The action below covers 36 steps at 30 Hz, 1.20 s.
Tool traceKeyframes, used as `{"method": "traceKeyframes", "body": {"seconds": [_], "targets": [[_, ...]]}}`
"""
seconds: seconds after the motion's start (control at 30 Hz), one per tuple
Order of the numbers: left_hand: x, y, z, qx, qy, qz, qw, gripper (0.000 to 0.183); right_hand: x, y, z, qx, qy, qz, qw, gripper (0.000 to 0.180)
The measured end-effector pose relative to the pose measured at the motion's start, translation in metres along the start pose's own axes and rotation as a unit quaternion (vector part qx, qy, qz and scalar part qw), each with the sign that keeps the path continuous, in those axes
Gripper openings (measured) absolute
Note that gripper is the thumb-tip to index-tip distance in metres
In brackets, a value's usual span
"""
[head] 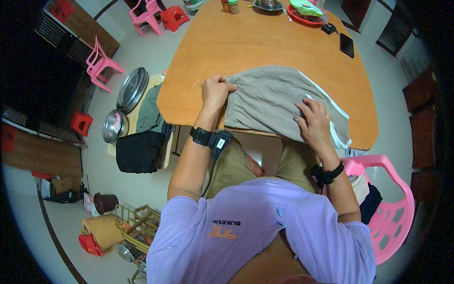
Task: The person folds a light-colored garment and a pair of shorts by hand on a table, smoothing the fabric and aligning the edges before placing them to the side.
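A pair of grey shorts (pixel 269 101) with white side trim lies folded on the wooden table (pixel 276 46) in front of me. Its gathered elastic waistband faces left, and the leg hems are to the right. My left hand (pixel 215 90) is at the upper corner of the waistband, its fingers curled and its thumb pressed over the edge of the cloth. Spread fingers of my right hand (pixel 314 120) rest flat on the leg part, near the white trim. Both wrists wear black straps.
Folded dark clothes (pixel 140 151) and steel basins (pixel 133 90) sit on a low surface at left. A pink plastic chair (pixel 393 198) with clothes stands at right. On the table's far side are a phone (pixel 346 45), a red tray (pixel 305 19) and jars (pixel 233 7).
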<state>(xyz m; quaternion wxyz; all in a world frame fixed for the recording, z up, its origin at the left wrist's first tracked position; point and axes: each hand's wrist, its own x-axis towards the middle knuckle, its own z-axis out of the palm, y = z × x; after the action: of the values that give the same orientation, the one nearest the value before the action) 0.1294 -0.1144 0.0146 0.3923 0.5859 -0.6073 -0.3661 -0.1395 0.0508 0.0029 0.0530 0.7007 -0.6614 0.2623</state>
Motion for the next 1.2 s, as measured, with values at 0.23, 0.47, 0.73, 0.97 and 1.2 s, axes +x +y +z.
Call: {"method": "traceKeyframes", "body": {"seconds": [0.23,0.47,0.73,0.97,1.2], "targets": [[-0.043,0.028,0.000,-0.019,0.052,0.247,0.967,0.017,0.004,0.008,-0.012,0.184,0.039,0.029,0.982,0.025],[-0.110,0.063,0.006,0.063,-0.079,0.459,0.883,0.021,0.041,-0.047,-0.057,0.210,0.147,-0.164,0.953,0.021],[-0.135,0.055,0.013,-0.007,-0.102,0.437,0.894,0.023,0.045,-0.036,-0.028,0.279,-0.085,-0.224,0.930,0.021],[-0.133,0.051,0.009,-0.180,-0.101,0.336,0.919,0.021,0.037,-0.039,-0.035,0.332,-0.028,-0.200,0.921,0.012],[-0.135,0.056,0.005,-0.188,-0.102,0.373,0.903,0.020,0.032,-0.048,-0.038,0.311,0.042,-0.261,0.913,0.015]]}}
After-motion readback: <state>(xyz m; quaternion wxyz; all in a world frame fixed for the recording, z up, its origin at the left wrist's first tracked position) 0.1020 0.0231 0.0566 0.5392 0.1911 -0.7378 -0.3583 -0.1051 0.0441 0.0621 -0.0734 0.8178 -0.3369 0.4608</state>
